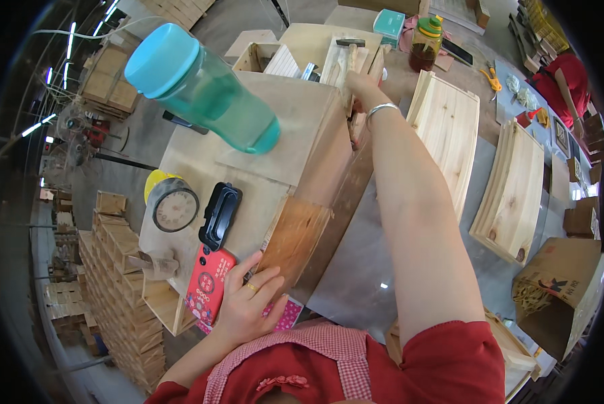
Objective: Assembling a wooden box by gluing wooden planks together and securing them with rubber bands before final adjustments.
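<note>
My left hand point(251, 299), with a ring on one finger, is curled against the near end of a reddish-brown wooden board point(294, 236). That board lies at the edge of the pale worktable. My right arm stretches far forward, and its hand point(364, 91), wearing a bangle at the wrist, is closed at the handle of a hammer point(350, 43). The hammer lies in a narrow wooden tray point(329, 71); some of the right fingers are hidden. Beside my left hand are a red patterned phone point(209, 286) and a black open case point(221, 214).
A large turquoise bottle point(207, 94) stands on a raised board, near a tape roll point(175, 205). To the right lie stacked pale wooden panels point(443, 128), more panels point(511, 192) and an open cardboard box point(561, 289). Another person point(564, 87) works at far right.
</note>
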`<state>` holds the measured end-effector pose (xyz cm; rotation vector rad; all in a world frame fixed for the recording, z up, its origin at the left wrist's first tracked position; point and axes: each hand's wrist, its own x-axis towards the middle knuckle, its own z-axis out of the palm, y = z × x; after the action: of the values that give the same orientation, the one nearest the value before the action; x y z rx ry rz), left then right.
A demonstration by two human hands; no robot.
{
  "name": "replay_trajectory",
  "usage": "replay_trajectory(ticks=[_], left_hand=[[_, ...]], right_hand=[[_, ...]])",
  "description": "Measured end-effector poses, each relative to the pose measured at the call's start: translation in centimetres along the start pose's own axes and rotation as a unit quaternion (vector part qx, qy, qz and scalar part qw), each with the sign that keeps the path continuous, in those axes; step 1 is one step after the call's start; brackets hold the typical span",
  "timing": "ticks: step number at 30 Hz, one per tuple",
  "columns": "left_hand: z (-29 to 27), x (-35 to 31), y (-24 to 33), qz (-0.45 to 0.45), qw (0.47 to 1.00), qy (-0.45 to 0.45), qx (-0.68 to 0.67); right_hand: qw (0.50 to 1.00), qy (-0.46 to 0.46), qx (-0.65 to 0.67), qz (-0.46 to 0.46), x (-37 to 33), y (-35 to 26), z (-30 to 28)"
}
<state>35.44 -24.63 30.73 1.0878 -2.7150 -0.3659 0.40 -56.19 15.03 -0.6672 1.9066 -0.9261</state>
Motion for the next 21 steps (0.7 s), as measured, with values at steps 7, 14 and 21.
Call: replay_trajectory(ticks=[7,14,21], left_hand=[[-0.2,0.1,0.3,0.010,1.000,-0.002,0.014],[-0.1,0.1,0.6,0.004,0.999,-0.012,0.030],[-0.1,0.2,0.6,0.006,0.999,-0.011,0.032]], right_hand=[[0.998,0.030,-0.046,-0.043,-1.6,0.5,0.9],[0.988,0.147,0.033,-0.020,-4.0,0.7,0.9],[0.990,0.048,0.128,0.025,-5.4,0.5,-0.3]])
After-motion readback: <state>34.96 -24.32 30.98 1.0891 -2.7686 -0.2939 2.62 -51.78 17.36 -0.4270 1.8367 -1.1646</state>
